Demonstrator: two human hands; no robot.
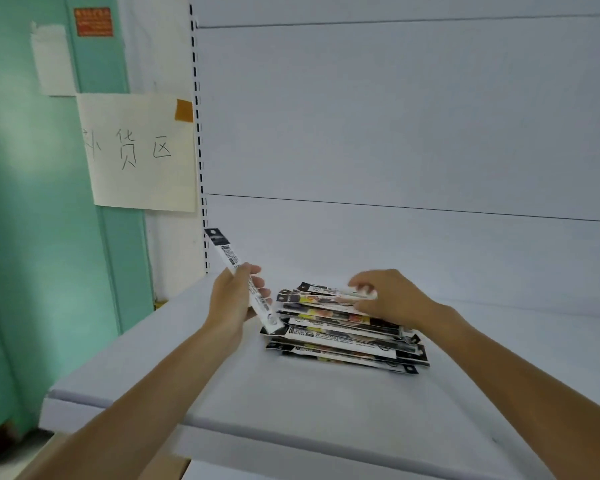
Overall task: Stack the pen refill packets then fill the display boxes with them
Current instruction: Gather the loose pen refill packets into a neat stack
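Note:
Several long narrow pen refill packets [347, 337] lie in a loose fanned pile on the white shelf [222, 393]. My left hand [234, 299] grips one packet [243, 282] that stands tilted, with its lower end touching the left edge of the pile. My right hand [388, 296] rests on the back of the pile, its fingers curled and pinching the right end of the top packet [329, 292]. No display box is in view.
A white back panel [395, 133] rises behind the shelf, with a slotted upright [198, 133] at its left. A green door [32, 202] and a handwritten paper sign [139, 150] are to the left. A brown cardboard surface [167, 469] shows under the shelf's front edge.

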